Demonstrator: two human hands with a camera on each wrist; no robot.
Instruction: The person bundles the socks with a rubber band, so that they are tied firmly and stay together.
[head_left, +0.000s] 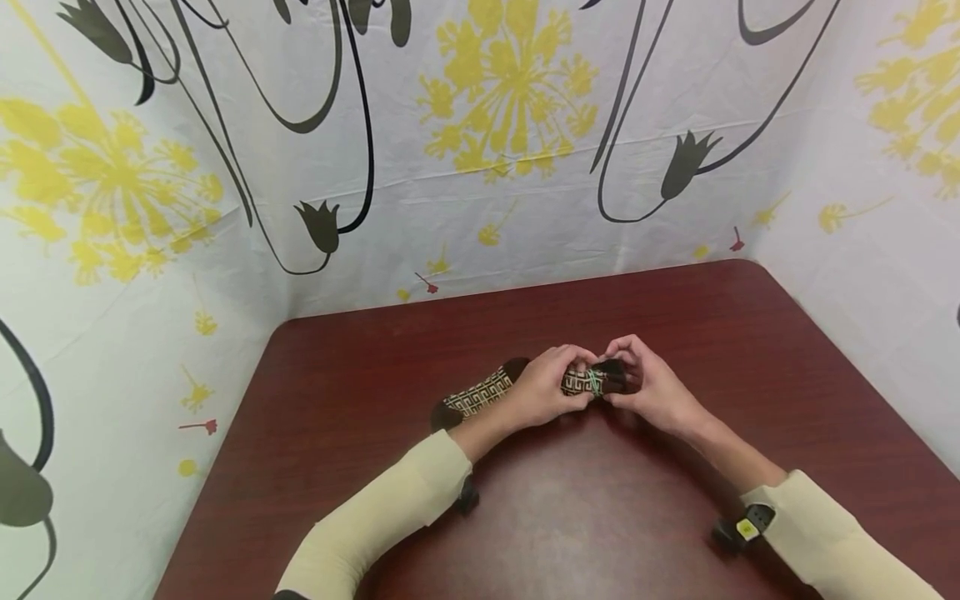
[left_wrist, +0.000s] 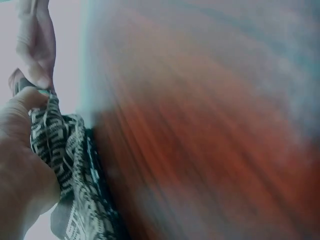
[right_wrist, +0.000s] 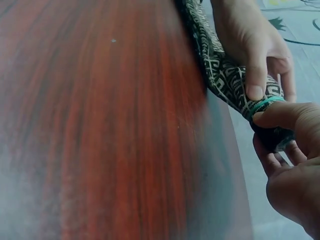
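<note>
A dark sock [head_left: 480, 395] with a pale Greek-key pattern lies across the table, its dark toe pointing left. I cannot tell whether it is one sock or a pair laid together. My left hand [head_left: 542, 388] grips the patterned leg part, thumb on the near side. At the dark cuff end, my right hand [head_left: 654, 395] pinches the sock between thumb and fingers. A thin green band [right_wrist: 265, 103] circles the sock close to the cuff, with both thumbs beside it in the right wrist view. In the left wrist view, the patterned fabric [left_wrist: 65, 145] appears bunched.
The reddish-brown table [head_left: 525, 517] has rounded far corners. Behind it and at both sides hangs white cloth [head_left: 480, 242] printed with yellow and grey flowers. Dark wrist devices [head_left: 742, 528] show at the pale sleeves.
</note>
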